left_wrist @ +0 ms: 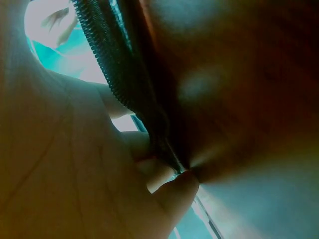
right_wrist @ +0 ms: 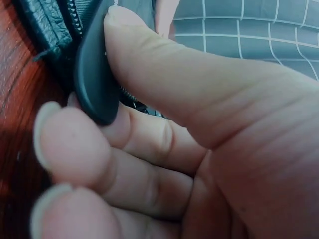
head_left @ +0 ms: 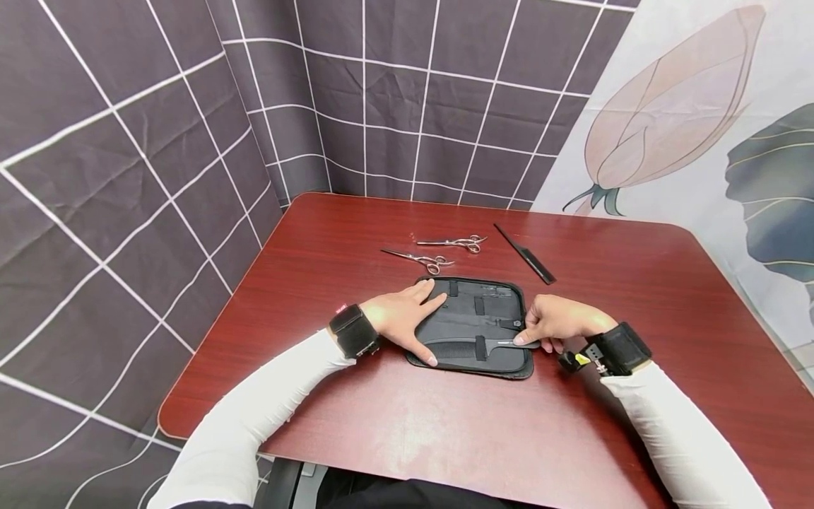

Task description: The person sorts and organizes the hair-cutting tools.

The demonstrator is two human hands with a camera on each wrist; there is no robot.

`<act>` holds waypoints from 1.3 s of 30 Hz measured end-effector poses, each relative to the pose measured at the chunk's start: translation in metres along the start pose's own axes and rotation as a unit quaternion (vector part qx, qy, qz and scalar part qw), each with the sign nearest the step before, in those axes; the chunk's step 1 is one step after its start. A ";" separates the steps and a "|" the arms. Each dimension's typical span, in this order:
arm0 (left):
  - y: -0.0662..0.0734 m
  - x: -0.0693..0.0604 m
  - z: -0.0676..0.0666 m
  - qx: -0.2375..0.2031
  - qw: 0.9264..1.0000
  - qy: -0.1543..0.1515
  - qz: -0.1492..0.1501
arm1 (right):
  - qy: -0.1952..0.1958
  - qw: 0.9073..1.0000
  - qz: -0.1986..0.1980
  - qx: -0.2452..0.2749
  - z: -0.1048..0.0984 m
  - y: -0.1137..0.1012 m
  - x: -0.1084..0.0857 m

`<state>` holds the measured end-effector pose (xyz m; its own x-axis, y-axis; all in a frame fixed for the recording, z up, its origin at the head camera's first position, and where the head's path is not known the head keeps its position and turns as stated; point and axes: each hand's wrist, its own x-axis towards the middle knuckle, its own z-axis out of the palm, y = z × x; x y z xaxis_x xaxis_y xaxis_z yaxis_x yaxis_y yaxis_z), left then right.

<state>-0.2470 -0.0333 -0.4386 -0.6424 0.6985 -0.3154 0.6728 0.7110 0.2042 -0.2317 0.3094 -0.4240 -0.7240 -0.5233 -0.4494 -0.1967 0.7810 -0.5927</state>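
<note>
The flat, dark case (head_left: 458,323) has rounded corners and a toothed zip along its edge. A smooth-handled comb (head_left: 454,350) lies along its near side, an elastic loop crossing it. The right hand (head_left: 559,318), at the case's right edge, pinches the handle, its grip closed thumb against fingers. The left hand (head_left: 407,318) covers the case's left end, grip spread wide. Beyond the case, two shiny metal scissors (head_left: 416,256) and a slim black tail comb (head_left: 540,268) lie on the reddish, wood-grained counter (head_left: 636,297).
</note>
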 end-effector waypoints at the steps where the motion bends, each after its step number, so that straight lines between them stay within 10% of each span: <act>1: 0.000 0.000 0.000 0.001 1.000 0.000 0.000 | 0.003 1.000 0.001 -0.001 0.000 0.000 0.000; 39: -0.005 0.001 0.000 -0.011 1.000 -0.014 0.014 | 0.088 0.994 0.037 -0.047 0.013 -0.014 0.008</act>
<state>-0.2513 -0.0360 -0.4396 -0.6128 0.7161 -0.3341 0.6821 0.6929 0.2339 -0.2261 0.2901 -0.4281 -0.8419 -0.4015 -0.3605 -0.1930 0.8479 -0.4937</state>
